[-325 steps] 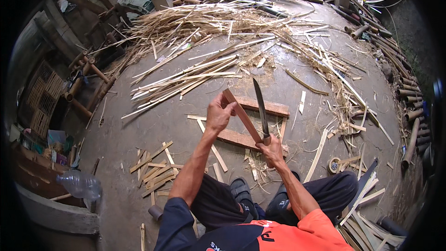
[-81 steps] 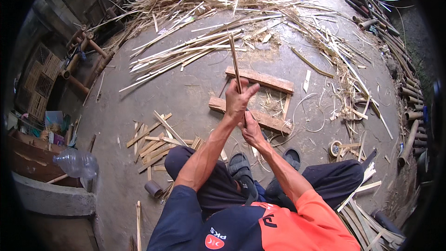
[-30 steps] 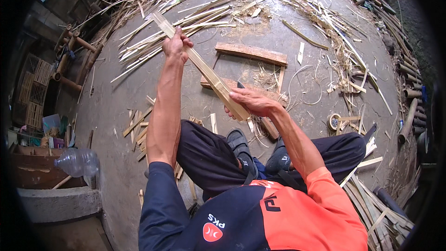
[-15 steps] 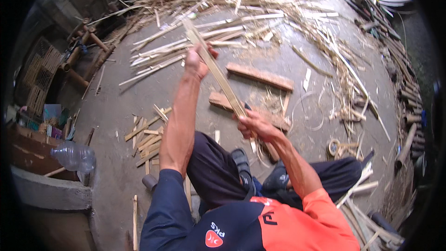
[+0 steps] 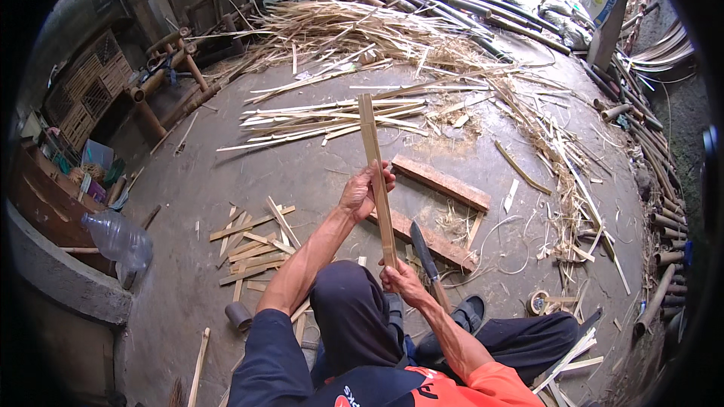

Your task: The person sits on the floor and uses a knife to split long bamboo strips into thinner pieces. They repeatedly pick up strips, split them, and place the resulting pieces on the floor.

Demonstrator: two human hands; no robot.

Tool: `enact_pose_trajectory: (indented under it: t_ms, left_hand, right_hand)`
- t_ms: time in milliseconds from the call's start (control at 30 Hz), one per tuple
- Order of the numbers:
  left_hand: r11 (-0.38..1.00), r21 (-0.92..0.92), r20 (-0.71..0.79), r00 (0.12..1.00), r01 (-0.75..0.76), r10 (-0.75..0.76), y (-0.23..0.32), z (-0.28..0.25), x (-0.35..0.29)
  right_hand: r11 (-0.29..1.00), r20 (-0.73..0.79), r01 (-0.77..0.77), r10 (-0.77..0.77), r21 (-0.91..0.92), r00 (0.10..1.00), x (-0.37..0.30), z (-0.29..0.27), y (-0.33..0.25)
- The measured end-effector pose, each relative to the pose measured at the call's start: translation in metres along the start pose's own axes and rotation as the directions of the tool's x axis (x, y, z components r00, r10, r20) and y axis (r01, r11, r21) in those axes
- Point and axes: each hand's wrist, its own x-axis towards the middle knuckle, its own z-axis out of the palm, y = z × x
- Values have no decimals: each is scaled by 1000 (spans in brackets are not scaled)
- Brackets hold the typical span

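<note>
A long pale bamboo slat bundle (image 5: 376, 151), apparently two or more strips lying together, stands nearly upright in front of me. My left hand (image 5: 365, 191) is wrapped around its middle. Lower down, my right hand (image 5: 404, 282) grips the bottom end, just beyond my raised knee. A knife (image 5: 424, 252) with a dark blade and wooden handle leans against a reddish wooden beam (image 5: 445, 247) beside my right hand, apart from its fingers. Another wooden beam (image 5: 441, 182) lies farther off, roughly parallel to the first.
Short bamboo pieces (image 5: 256, 258) lie heaped at my left, near a clear plastic bottle (image 5: 121, 240). Long split strips (image 5: 324, 122) are spread ahead, with a large pile of shavings (image 5: 339, 26) behind. A tape roll (image 5: 537, 302) sits at the right. Bamboo poles (image 5: 667, 256) line the right edge.
The bundle has swung from a leftward slant to nearly upright. My left hand has come closer and to the right, my right hand lower. The view has tilted up, and the knife shows more fully.
</note>
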Motion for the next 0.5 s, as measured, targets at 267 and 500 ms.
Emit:
enact_pose_trajectory:
  t_ms: [267, 500]
  left_hand:
    - [986, 114, -97, 989, 118, -107, -34, -35, -3]
    - [556, 802, -139, 973, 220, -185, -33, -64, 4]
  right_hand:
    - [994, 56, -107, 107, -3, 993, -12, -19, 34]
    - [184, -446, -409, -447, -894, 775, -36, -77, 64]
